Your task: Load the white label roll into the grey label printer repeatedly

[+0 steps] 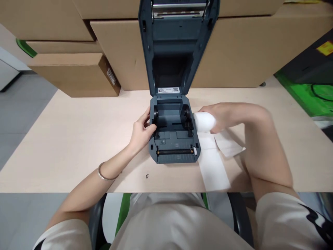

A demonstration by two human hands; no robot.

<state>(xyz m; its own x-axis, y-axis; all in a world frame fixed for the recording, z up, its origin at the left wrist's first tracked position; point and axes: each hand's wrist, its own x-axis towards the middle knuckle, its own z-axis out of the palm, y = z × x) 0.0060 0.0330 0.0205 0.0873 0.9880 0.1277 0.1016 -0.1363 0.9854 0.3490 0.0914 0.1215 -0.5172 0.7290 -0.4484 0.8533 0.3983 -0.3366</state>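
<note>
A dark grey label printer (174, 135) sits on the table with its lid (179, 45) swung up and back. Inside show the roll holders (186, 116) with nothing between them, and a black roller (175, 151) near the front. My left hand (142, 130) grips the printer's left wall, thumb over the rim. Just beyond the right wall, my right hand (214, 116) is closed around a white paper roll (205, 121); its fingers are partly hidden. A loose paper strip (213, 166) runs toward the table's front edge, and another curled piece (229, 143) lies under my right wrist.
Cardboard boxes (241, 52) line the back of the table (65, 146), right behind the raised lid. A flat carton (70, 74) stands at the back left. On the right are a green surface (299, 93) and a black cable (321, 93).
</note>
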